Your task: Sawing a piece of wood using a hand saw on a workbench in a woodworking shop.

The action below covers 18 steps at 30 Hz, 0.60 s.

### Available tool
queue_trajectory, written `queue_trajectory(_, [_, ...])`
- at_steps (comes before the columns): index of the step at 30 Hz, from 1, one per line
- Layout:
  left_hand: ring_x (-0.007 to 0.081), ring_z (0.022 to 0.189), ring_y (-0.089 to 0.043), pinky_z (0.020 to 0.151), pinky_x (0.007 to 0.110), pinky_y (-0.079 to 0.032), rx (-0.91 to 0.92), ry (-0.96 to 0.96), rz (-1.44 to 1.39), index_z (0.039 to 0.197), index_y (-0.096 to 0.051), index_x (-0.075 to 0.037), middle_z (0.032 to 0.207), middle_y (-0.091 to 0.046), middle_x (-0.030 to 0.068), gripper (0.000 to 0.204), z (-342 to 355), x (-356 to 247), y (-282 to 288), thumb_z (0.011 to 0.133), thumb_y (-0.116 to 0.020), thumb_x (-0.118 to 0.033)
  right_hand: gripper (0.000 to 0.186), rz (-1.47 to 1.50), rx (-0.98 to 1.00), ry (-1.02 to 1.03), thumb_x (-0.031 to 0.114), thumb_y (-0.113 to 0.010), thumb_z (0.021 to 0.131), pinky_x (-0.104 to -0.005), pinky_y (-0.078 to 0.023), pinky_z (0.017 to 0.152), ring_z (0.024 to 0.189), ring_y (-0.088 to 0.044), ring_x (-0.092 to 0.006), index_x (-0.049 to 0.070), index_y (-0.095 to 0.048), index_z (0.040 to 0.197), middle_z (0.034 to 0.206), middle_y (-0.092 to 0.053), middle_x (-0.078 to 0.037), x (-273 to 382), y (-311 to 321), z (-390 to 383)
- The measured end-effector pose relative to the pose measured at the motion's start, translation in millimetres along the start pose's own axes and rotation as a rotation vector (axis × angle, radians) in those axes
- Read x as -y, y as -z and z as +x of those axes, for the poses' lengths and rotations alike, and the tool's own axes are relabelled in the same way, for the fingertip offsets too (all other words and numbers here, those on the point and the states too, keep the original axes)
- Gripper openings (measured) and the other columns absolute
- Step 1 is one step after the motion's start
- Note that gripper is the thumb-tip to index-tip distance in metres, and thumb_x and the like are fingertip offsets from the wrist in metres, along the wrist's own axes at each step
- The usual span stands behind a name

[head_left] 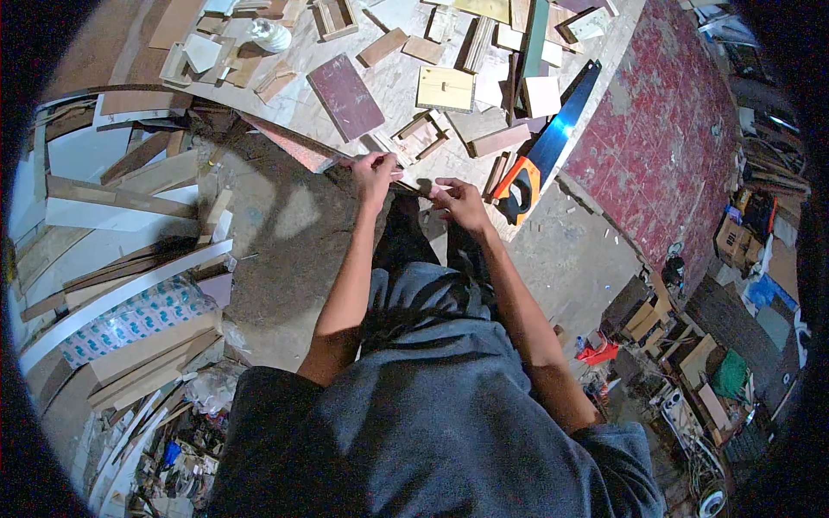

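Observation:
At the near edge of the workbench (289, 101) my two hands are a short way apart. My left hand (375, 179) is closed in a pinch at the bench edge, beside a thin pale strip; what sits between its fingertips is too small to name. To its right, my right hand (463, 205) has its thumb and fingers drawn together, their grip partly hidden. Just beyond them lies a small open wooden frame (421, 136). A dark maroon board (345, 97) rests flat past my left hand. Right of my right hand is a handsaw (542, 148) with an orange and black handle.
Wood offcuts (499, 140) and a yellowish square block (445, 89) are scattered over the bench. A glass jar (270, 35) stands at the far left. Stacked boards (121, 203) fill the left side; a red scuffed panel (643, 138) and piled scrap (691, 371) are to the right.

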<state>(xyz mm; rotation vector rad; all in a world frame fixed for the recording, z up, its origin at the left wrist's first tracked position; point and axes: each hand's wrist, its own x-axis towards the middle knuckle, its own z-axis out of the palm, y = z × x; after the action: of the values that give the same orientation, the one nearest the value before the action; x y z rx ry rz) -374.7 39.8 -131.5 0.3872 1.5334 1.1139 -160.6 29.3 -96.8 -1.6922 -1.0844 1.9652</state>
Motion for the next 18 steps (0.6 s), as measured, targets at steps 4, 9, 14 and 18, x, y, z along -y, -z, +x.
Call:
queue_trajectory(4, [0.0200, 0.072, -0.070, 0.064, 0.033, -0.063, 0.043, 0.083, 0.057, 0.102, -0.067, 0.008, 0.086, -0.069, 0.0129, 0.024, 10, 8, -3, 0.093, -0.068, -0.014, 0.035, 0.166, -0.012, -0.057, 0.027, -0.071, 0.096, -0.0287, -0.054, 0.064, 0.078, -0.069, -0.0148, -0.002, -0.068, 0.117, 0.095, -0.073, -0.008, -4, -20, 14])
queue_trajectory(9, [0.0217, 0.074, -0.071, 0.064, 0.034, -0.063, 0.089, 0.150, 0.129, 0.104, -0.066, 0.009, 0.088, -0.069, 0.0137, 0.028, 5, 17, -5, 0.092, -0.069, -0.016, 0.036, 0.213, 0.014, -0.054, 0.028, -0.065, 0.100, -0.0323, -0.057, 0.071, 0.089, -0.071, -0.0187, 0.001, -0.064, 0.123, 0.105, -0.072, -0.009, -15, -26, 29])
queue_trajectory(14, [0.0193, 0.073, -0.070, 0.059, 0.034, -0.063, 0.157, 0.083, 0.192, 0.098, -0.066, 0.007, 0.086, -0.067, 0.0110, 0.022, 7, 16, -3, 0.092, -0.069, -0.014, 0.031, 0.215, -0.012, -0.036, 0.029, -0.064, 0.100, -0.0332, -0.057, 0.072, 0.087, -0.072, -0.0188, 0.002, -0.066, 0.117, 0.104, -0.074, -0.009, -19, -32, 42])
queue_trajectory(18, [0.0175, 0.070, -0.069, 0.057, 0.033, -0.063, 0.169, 0.074, 0.203, 0.096, -0.065, 0.005, 0.085, -0.066, 0.0098, 0.019, 7, 14, 3, 0.092, -0.068, -0.013, 0.028, 0.243, 0.017, -0.084, 0.027, -0.063, 0.101, -0.0335, -0.058, 0.073, 0.087, -0.072, -0.0190, 0.002, -0.066, 0.115, 0.103, -0.074, -0.010, -20, -35, 42])
